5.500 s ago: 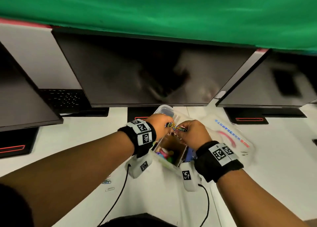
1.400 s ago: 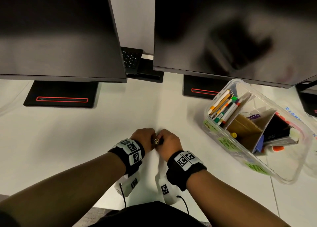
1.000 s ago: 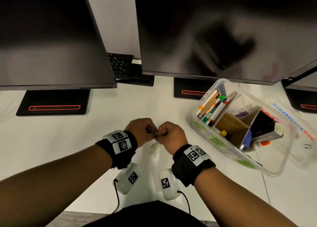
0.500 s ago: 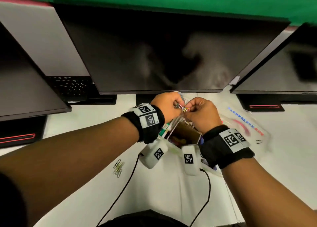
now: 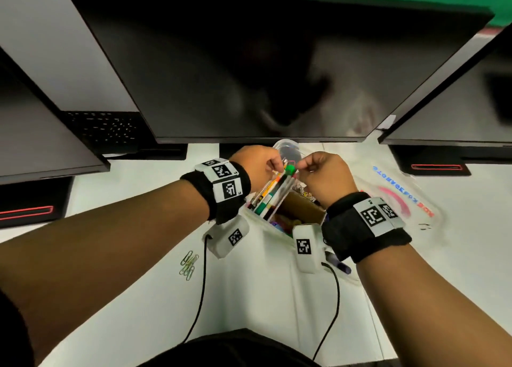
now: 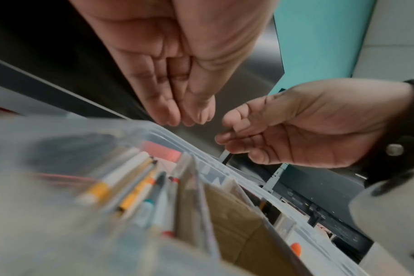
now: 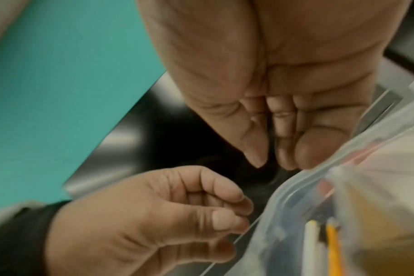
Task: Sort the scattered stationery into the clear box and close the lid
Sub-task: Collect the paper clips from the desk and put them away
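White desk [image 5: 144,297] under three dark monitors, green backdrop behind.

Two hands raised together above the clear box [image 5: 282,150], fingertips nearly meeting. Left hand [image 5: 259,164]: fingers bunched against the thumb in a pinch; anything between them too small to tell in the left wrist view [image 6: 177,104]. Right hand [image 5: 324,176]: fingers curled, thumb against forefinger; possibly a thin strip between them in the left wrist view [image 6: 296,130], though too blurred to be sure.

Clear box directly beneath both wrists, open, translucent walls, split by brown cardboard dividers [image 5: 302,208]. One compartment packed with roughly six or seven pens and markers [image 5: 273,195] lying side by side, one with a green cap; exact count lost to blur. Small colourful bits in the near compartment.

One lid [image 5: 399,197], clear with blue and red lettering, flat on the desk just right of the box. One small cluster of paper clips [image 5: 189,264] on the desk left of the box, well apart from it.

Clips and lid visible from the head view only; undersides of both hands from the wrist views only.
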Motion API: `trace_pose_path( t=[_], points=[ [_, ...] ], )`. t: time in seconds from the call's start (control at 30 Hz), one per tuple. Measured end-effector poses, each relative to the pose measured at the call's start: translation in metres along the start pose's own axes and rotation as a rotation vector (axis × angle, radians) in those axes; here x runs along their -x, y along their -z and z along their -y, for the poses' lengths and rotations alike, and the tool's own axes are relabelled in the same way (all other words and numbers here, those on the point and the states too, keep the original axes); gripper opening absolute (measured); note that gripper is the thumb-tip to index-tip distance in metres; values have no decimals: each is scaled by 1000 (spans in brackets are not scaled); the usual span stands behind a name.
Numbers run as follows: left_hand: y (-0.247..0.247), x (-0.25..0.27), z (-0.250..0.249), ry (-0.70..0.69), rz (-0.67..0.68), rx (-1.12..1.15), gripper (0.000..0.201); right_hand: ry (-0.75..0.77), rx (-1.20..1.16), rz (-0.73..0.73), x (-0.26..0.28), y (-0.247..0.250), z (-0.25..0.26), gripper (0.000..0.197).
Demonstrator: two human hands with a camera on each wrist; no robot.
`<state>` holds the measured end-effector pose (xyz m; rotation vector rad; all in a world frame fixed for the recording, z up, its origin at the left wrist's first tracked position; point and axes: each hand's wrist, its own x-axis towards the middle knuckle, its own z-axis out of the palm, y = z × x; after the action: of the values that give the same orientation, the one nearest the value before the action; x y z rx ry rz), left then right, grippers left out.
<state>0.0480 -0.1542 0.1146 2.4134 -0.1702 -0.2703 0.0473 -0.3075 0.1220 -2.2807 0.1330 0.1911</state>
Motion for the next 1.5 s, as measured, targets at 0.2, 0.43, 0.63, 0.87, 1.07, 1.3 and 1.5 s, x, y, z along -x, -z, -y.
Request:
trace_pose_path(
  t=[0.2,0.43,0.63,0.87,1.07,1.3,1.5],
  points=[
    [31,53,78,126,14,-159,16,264,166,262,37,-81,47,15],
    [8,134,172,336,364,-309,27,475,642,798,71,-178,9,42],
    [-14,176,203,225,328,-287,40,780,819,844,93,-215,-38,50],
    [-27,187,212,205,307,-311,43,828,724,665,116,-217,-61,49],
    [-14,159,180,143,257,-312,54,736,673,600,117,-229,-66,27],
    [0,71,78,-271,173,-545,71,642,642,539,116,-212,-79,31],
    [-2,58,61,-284,362,-685,38,539,492,511,109,-182,-105,10]
  ],
)
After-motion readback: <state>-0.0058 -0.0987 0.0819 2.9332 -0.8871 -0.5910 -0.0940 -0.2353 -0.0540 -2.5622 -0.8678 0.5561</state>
